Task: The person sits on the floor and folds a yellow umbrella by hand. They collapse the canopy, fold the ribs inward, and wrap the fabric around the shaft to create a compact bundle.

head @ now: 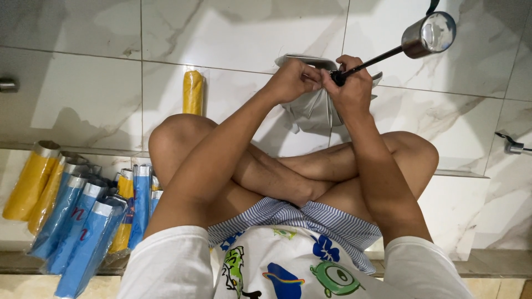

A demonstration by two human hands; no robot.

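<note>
Umbrella [313, 108], grey and folded, sits upper centre of the frame above the crossed legs. Left hand [293, 80] pinches its canopy folds closed; right hand [350, 88] grips the black shaft [371, 62], steadying it, silver-capped handle [429, 34] pointing upper right. Wrapped blue and yellow umbrellas [83, 216] lie lower left.

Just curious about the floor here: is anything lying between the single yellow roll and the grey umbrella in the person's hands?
In the head view, only bare marble floor lies between the yellow roll and the grey umbrella.

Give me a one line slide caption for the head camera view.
Seated cross-legged on marble tiles, left hand and right hand grip a folded grey umbrella.
</note>
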